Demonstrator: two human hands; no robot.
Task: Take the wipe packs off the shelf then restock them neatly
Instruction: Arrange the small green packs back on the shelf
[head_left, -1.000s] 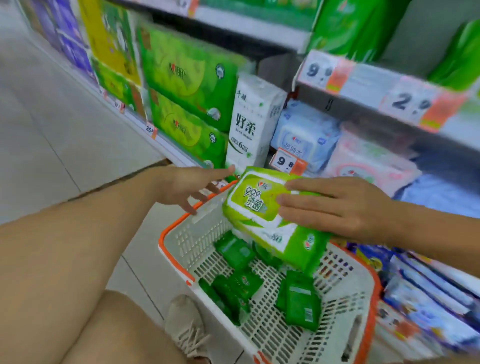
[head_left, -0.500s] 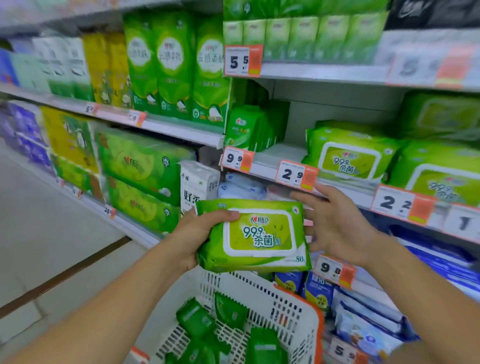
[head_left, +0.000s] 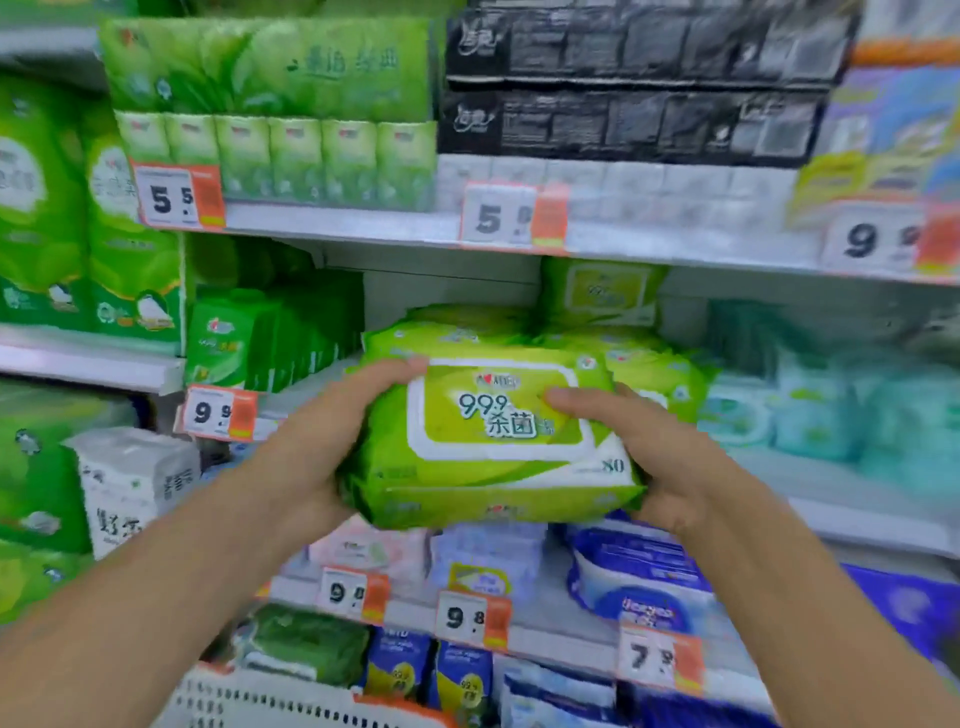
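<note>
While both hands grip it | soft, pillowy green wipe pack

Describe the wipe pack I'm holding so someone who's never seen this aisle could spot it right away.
Find the middle shelf, under the row of orange price tags. In front of its lime-green stack, the left hand and right hand grip one wipe pack. Unlike its neighbours, it is off the shelf, its white-framed 99.9 label facing up.
</note>
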